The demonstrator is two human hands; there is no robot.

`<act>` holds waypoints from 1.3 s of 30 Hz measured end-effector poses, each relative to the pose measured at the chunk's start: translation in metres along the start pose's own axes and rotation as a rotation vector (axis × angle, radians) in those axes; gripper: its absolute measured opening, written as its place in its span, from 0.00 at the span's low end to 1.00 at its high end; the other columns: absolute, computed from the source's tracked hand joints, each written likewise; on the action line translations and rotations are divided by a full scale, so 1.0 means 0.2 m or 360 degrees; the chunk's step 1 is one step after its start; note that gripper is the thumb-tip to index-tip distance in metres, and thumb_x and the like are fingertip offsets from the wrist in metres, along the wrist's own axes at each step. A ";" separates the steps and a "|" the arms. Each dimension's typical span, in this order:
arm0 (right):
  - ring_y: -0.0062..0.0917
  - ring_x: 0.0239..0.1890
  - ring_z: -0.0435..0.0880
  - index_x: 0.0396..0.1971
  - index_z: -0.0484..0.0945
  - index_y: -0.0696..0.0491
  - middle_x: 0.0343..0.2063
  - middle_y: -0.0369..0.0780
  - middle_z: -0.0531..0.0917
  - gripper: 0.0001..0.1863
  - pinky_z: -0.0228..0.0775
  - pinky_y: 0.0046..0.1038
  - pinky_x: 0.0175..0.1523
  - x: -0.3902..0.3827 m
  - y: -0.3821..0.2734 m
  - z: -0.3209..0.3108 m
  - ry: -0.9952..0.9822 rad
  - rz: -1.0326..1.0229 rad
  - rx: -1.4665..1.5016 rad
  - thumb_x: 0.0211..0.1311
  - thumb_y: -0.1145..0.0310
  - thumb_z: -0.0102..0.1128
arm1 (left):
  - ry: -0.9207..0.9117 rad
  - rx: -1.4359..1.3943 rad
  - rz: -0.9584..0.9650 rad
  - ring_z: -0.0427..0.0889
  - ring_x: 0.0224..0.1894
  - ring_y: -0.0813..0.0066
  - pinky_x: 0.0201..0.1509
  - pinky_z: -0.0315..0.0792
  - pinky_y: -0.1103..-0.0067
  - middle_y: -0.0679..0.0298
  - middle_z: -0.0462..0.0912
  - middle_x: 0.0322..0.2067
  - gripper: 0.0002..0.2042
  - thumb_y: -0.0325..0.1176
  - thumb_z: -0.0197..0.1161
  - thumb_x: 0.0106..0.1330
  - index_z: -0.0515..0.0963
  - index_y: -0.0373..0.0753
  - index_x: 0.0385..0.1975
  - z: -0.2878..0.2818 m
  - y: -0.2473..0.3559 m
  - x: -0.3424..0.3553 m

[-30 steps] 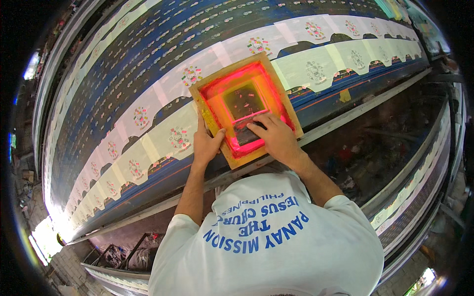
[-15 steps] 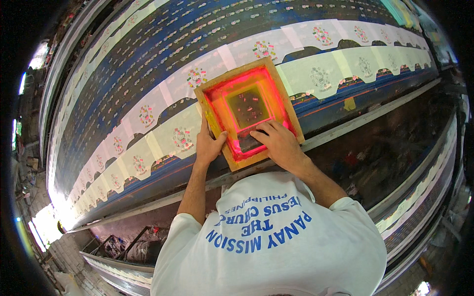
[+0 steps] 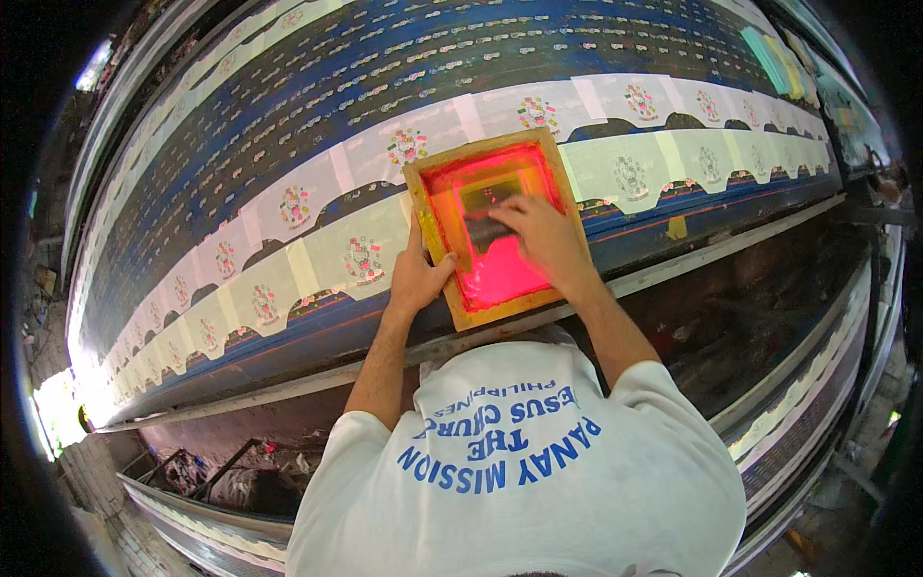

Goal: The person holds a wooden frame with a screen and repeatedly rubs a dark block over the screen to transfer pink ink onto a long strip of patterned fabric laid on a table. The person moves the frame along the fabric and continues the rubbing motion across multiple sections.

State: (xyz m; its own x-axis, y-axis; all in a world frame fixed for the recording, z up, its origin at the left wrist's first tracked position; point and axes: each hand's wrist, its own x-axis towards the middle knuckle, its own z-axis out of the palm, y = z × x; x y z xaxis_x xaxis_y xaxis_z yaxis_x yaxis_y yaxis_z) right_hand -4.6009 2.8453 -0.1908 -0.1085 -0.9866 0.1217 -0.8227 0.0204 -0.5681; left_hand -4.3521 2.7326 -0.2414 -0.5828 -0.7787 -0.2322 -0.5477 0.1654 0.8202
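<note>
A wooden screen-printing frame with a pink-inked mesh lies tilted on a long strip of pale printed cloth pieces. My left hand grips the frame's left side, thumb over its rim. My right hand is inside the frame, fingers closed on a dark squeegee across the mesh. Bright pink ink covers the lower part of the screen, below the squeegee. Whatever lies directly under the frame is hidden.
The long dark-blue printing table carries another row of white printed pieces behind the frame. Pale green and yellow sheets lie at far right. A metal rail runs along the front edge. A white-shirted back fills the lower middle.
My right hand has moved up the screen with the squeegee, leaving a wide area of pink ink showing below it. My left hand still grips the frame.
</note>
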 end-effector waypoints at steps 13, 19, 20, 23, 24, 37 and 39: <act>0.46 0.58 0.86 0.56 0.89 0.49 0.51 0.44 0.88 0.19 0.80 0.45 0.64 0.19 0.06 -0.09 -0.0359 -0.0032 0.0049 0.66 0.76 0.68 | 0.0070 0.0041 0.0146 0.94 0.49 0.40 0.55 0.88 0.59 0.41 0.92 0.53 0.58 0.45 0.73 0.66 0.40 0.30 0.87 0.00 -0.04 0.01; 0.45 0.62 0.84 0.58 0.89 0.48 0.55 0.43 0.87 0.21 0.79 0.45 0.66 0.27 0.05 -0.04 -0.0125 0.0033 -0.0073 0.66 0.78 0.66 | 0.0003 0.0103 0.0071 0.94 0.48 0.39 0.54 0.88 0.58 0.38 0.92 0.51 0.57 0.45 0.73 0.66 0.41 0.30 0.87 0.01 -0.02 0.02; 0.45 0.62 0.84 0.58 0.89 0.48 0.56 0.43 0.87 0.22 0.79 0.45 0.67 0.22 0.03 -0.05 -0.0161 0.0078 -0.0093 0.66 0.79 0.66 | 0.0004 0.0093 0.0062 0.94 0.48 0.39 0.54 0.88 0.58 0.38 0.92 0.51 0.57 0.45 0.73 0.66 0.41 0.30 0.87 0.00 -0.03 0.01; 0.43 0.63 0.84 0.60 0.88 0.47 0.56 0.41 0.87 0.27 0.79 0.44 0.68 -0.01 0.02 0.00 -0.0112 -0.0027 -0.0128 0.62 0.83 0.63 | 0.0003 0.0058 0.0044 0.94 0.48 0.39 0.54 0.88 0.57 0.38 0.92 0.50 0.58 0.45 0.73 0.66 0.41 0.29 0.87 0.01 -0.04 0.01; 0.42 0.63 0.84 0.61 0.88 0.47 0.56 0.41 0.87 0.28 0.79 0.43 0.68 -0.09 0.00 0.00 -0.0123 0.0016 -0.0107 0.61 0.83 0.63 | 0.0001 0.0051 0.0040 0.94 0.47 0.39 0.53 0.88 0.57 0.38 0.92 0.50 0.58 0.45 0.73 0.66 0.40 0.29 0.87 0.01 -0.04 0.00; 0.39 0.64 0.83 0.61 0.87 0.50 0.57 0.39 0.86 0.30 0.80 0.39 0.67 -0.35 -0.08 -0.10 -0.0115 0.0047 0.0005 0.56 0.83 0.68 | 0.0085 0.0032 -0.0052 0.97 0.45 0.52 0.48 0.90 0.63 0.44 0.95 0.47 0.55 0.34 0.73 0.68 0.40 0.34 0.88 0.03 0.11 -0.01; 0.39 0.64 0.83 0.61 0.87 0.50 0.57 0.38 0.86 0.30 0.80 0.39 0.67 -0.37 -0.01 -0.19 -0.0109 0.0064 -0.0008 0.55 0.82 0.68 | 0.0139 0.0009 0.0020 0.97 0.48 0.52 0.51 0.90 0.65 0.44 0.94 0.49 0.55 0.30 0.73 0.67 0.41 0.34 0.88 0.12 0.13 0.01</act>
State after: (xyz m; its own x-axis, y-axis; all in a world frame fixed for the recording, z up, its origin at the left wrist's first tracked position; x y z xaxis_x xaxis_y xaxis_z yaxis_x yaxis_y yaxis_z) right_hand -4.6128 2.9251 -0.1681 -0.1033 -0.9937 0.0431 -0.8212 0.0608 -0.5674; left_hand -4.3822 2.7504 -0.2322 -0.5349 -0.8265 -0.1752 -0.5441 0.1783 0.8198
